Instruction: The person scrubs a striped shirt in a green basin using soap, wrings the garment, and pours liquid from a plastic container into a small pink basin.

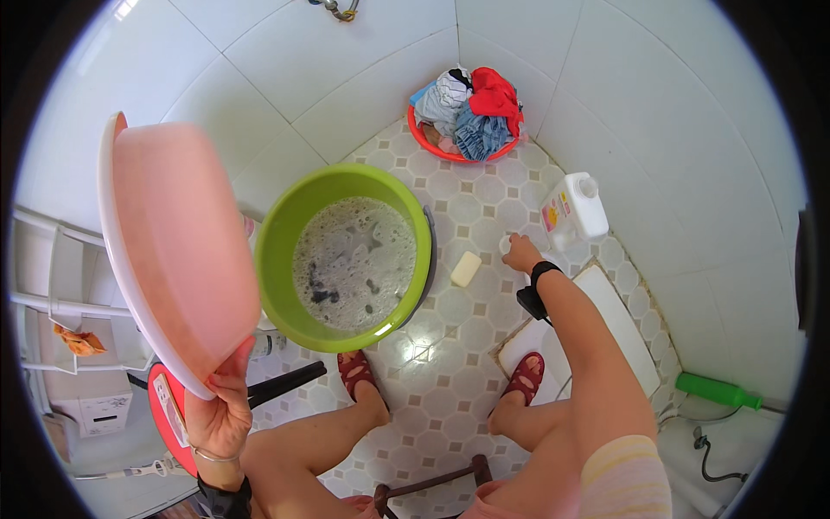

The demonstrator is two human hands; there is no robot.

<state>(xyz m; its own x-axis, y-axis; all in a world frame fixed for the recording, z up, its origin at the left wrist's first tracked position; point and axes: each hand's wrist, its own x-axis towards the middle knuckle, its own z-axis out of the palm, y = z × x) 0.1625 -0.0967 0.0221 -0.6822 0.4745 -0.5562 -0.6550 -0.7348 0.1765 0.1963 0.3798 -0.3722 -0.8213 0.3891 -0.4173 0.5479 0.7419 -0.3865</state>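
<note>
My left hand (224, 399) grips the rim of a pink plastic basin (188, 246), which is tipped on its side with its outer wall towards the green tub. That green tub (275, 259) stands on the floor before me, holding sudsy water (353, 253) with dark fabric (322, 293) partly above the surface. My right hand (524, 253) reaches low over the floor, between a pale bar of soap (466, 269) and a white plastic jug (577, 207). Something small and whitish shows at its fingertips; whether it is held, I cannot tell.
A red basin (447, 154) heaped with clothes (483, 110) sits in the corner. White shelving (71, 305) lines the left wall, near a red surface (159, 389). At right are a white floor slab (609, 324) and a green bottle-shaped object (716, 391). A brown bar (428, 483) lies between my legs.
</note>
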